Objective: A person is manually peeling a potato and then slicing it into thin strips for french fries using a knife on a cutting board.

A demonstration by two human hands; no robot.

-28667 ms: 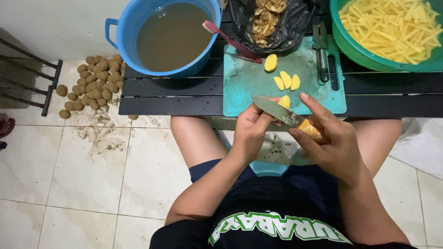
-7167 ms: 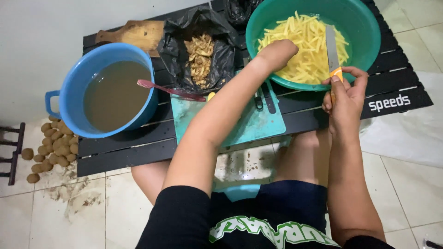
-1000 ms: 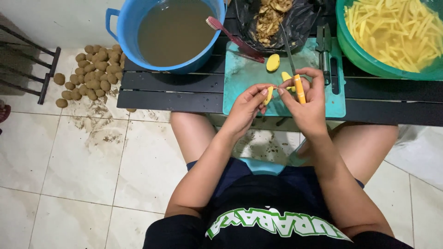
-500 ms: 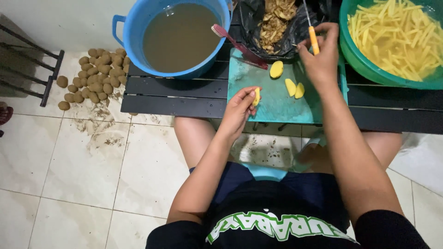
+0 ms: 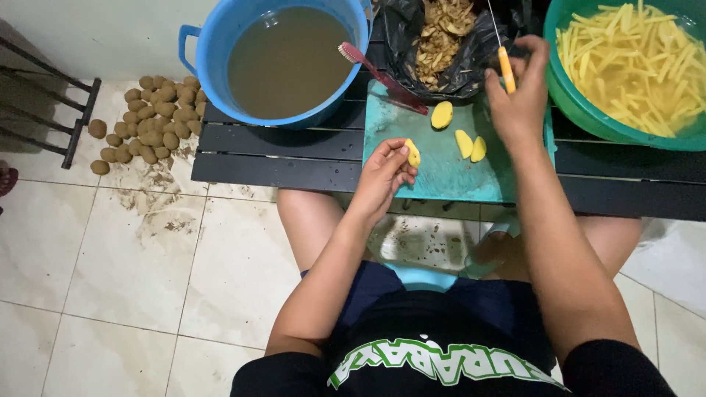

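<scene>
At the far left, a heap of unpeeled potatoes lies on the tiled floor, with dirt scattered just beside it. Next comes a blue tub of murky brown water standing on the dark slatted tabletop; a red toothbrush leans from the tub's rim toward the teal cutting board. The left hand hovers over the board's near left edge, its fingers pinched together on a peeled potato piece. Further right on the board lie a half potato and two slices, close to each other. Behind the board, a black bag holds peelings.

The right hand is raised above the board's far right corner, fingers clamped on the yellow handle of a knife whose thin blade points up and away toward the bag. At the far right, a green basin holds cut potato strips in water.

The wet tabletop and wet fingers make slipping the likeliest trouble: the small piece could squirt out of the pinch and drop to the floor between the knees. The blade, held high and near the bag, might snag the plastic. Cutting so small a piece would bring the edge very close to the left fingertips.
</scene>
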